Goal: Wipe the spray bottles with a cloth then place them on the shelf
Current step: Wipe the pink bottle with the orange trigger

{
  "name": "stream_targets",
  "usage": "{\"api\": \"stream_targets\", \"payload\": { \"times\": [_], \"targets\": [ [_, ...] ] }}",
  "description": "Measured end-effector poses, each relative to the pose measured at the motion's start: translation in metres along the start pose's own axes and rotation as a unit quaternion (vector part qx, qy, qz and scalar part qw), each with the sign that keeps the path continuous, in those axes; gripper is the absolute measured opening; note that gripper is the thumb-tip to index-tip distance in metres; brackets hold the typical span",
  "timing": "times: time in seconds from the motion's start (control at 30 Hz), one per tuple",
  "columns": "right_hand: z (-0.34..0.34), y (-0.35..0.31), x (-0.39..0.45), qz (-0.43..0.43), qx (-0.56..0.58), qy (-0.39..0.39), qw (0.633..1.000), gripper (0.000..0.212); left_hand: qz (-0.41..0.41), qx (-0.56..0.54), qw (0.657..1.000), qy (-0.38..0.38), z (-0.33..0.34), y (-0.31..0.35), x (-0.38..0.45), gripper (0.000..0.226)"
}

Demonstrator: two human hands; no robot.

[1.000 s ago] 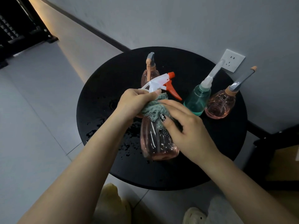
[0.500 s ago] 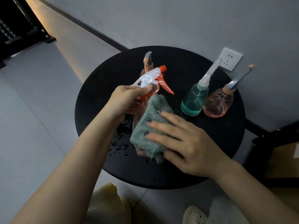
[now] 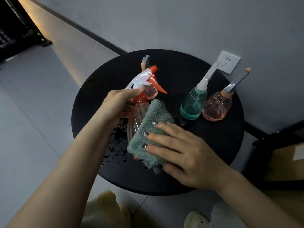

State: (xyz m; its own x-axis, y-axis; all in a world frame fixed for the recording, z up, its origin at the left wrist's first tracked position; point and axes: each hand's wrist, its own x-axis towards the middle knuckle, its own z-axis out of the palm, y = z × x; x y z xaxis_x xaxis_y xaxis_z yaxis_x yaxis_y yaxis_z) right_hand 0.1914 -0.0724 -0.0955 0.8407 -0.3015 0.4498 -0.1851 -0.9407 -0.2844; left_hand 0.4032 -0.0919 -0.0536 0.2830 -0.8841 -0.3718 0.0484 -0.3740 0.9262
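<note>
The left hand [image 3: 118, 104] has its grip curled around the neck of a pink spray bottle [image 3: 137, 119], held tilted over the round black counter [image 3: 213, 145]. The right hand [image 3: 185, 155] presses a green cloth [image 3: 148, 129] flat on the bottle with straight fingers; the cloth hides most of the bottle's body. Behind it, another pink bottle [image 3: 150, 92] is mostly covered. A green bottle [image 3: 193, 104] and a round pink bottle [image 3: 217, 107] stand just beside each other. Water drops [image 3: 118, 145] dot the counter.
</note>
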Motion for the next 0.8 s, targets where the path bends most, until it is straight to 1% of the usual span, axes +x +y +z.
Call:
{"api": "stream_targets", "payload": {
  "times": [0.07, 0.13, 0.17, 0.23, 0.3, 0.33, 0.37, 0.4, 0.5, 0.63, 0.7, 0.8],
  "targets": [
    [-0.001, 0.001, -0.001, -0.027, -0.019, -0.007, 0.999, 0.038, -0.002, -0.005, 1.000, 0.001, -0.001, 0.001, 0.000, 0.019],
    [0.000, 0.003, 0.003, -0.010, 0.000, 0.006, 1.000, 0.038, -0.004, -0.002, 1.000, -0.003, 0.002, 0.000, 0.000, 0.019],
    [0.001, 0.003, 0.005, 0.018, 0.026, 0.018, 0.999, 0.039, -0.003, 0.001, 1.000, -0.010, 0.004, 0.000, -0.001, 0.020],
    [0.001, 0.005, 0.013, 0.108, 0.104, 0.047, 0.988, 0.042, 0.003, 0.008, 0.999, -0.035, 0.008, -0.001, -0.002, 0.023],
    [0.000, 0.007, 0.020, 0.209, 0.186, 0.074, 0.957, 0.045, 0.011, 0.012, 0.998, -0.058, 0.012, -0.002, -0.003, 0.026],
    [0.000, 0.009, 0.022, 0.247, 0.216, 0.084, 0.941, 0.047, 0.012, 0.013, 0.998, -0.061, 0.014, -0.003, -0.003, 0.023],
    [0.000, 0.010, 0.023, 0.272, 0.232, 0.090, 0.930, 0.048, 0.013, 0.013, 0.998, -0.061, 0.016, -0.003, -0.004, 0.022],
    [0.000, 0.011, 0.022, 0.281, 0.233, 0.091, 0.926, 0.049, 0.012, 0.012, 0.998, -0.059, 0.017, -0.003, -0.004, 0.022],
    [0.001, 0.009, 0.016, 0.242, 0.180, 0.083, 0.950, 0.046, 0.011, 0.014, 0.999, -0.046, 0.016, -0.003, -0.003, 0.023],
    [-0.003, 0.004, 0.002, 0.121, 0.062, 0.059, 0.989, 0.042, -0.002, 0.001, 1.000, -0.007, 0.009, 0.000, 0.000, 0.021],
    [-0.005, 0.000, -0.003, 0.062, 0.024, 0.042, 0.997, 0.038, -0.005, -0.001, 1.000, 0.012, 0.005, 0.002, 0.001, 0.021],
    [-0.004, -0.002, -0.009, -0.023, -0.030, 0.026, 0.999, 0.038, -0.010, 0.003, 1.000, 0.012, 0.001, 0.004, 0.002, 0.021]
  ]
}}
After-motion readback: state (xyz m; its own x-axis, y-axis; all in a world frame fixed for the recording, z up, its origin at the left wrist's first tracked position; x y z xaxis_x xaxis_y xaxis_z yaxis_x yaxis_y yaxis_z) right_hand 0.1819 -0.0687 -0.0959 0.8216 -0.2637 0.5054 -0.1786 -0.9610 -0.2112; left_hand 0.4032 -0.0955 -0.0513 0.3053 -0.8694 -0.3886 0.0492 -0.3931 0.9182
